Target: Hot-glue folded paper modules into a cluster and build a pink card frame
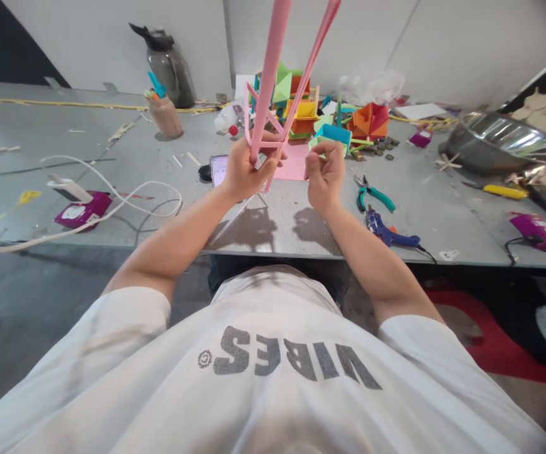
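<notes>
My left hand (250, 167) is closed around the lower part of a pink stick frame (267, 75), which rises upright above the table with two long bars reaching past the top of the view. To its right, my right hand (326, 170) is raised with the fingers curled and pinched together. Whether something small is between those fingertips cannot be made out. On the table behind and between the hands lies a sheet of pink paper (294, 162). A phone (219, 169), partly covered by my left hand, is beside it.
Colourful folded paper boxes (332, 135) crowd the back middle. Right of my hands lie teal-handled pliers (377, 194), a blue glue gun (389, 232), a yellow cutter (504, 190) and a metal bowl (483, 148). A white cable (126, 198) and a dark jug (169, 69) are leftward.
</notes>
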The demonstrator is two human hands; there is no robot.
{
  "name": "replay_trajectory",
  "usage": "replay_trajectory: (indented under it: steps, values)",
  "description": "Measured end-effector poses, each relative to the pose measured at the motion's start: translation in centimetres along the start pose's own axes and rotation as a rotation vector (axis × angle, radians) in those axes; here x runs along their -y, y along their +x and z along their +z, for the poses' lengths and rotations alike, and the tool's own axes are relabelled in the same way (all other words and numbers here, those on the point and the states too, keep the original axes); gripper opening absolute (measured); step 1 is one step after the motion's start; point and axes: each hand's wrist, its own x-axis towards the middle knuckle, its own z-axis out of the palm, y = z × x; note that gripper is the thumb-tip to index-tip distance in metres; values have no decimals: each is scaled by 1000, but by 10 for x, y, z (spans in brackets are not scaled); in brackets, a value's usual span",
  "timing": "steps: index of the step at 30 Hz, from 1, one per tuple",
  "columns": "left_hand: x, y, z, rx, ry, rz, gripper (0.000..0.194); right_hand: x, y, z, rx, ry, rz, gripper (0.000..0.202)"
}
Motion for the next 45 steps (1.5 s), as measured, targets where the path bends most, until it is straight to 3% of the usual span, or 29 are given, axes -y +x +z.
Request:
replay_trajectory:
  steps: [7, 14, 21, 27, 33, 39, 45]
  values:
    - [-30, -2, 5, 189, -204, -188, 64, 37, 3, -7, 63, 49, 1, 90]
    - [-43, -13, 13, 218, -199, -268, 58, 49, 14, -23, 224, 196, 142, 68]
    - [-64, 3, 12, 270, -549, -620, 43, 42, 24, -27, 158, 335, 211, 74]
    - [-66, 12, 8, 149, -666, -816, 31, 25, 28, -25, 107, 327, 181, 78]
    - [-60, 8, 17, 85, -787, -962, 14, 28, 22, -14, 119, 357, 237, 81]
    - [-68, -3, 40, -93, -859, -1006, 40, 31, 9, 2, 116, 403, 309, 80]
    - [-76, -7, 45, -214, -815, -1041, 43, 25, 1, 10, 128, 414, 319, 77]
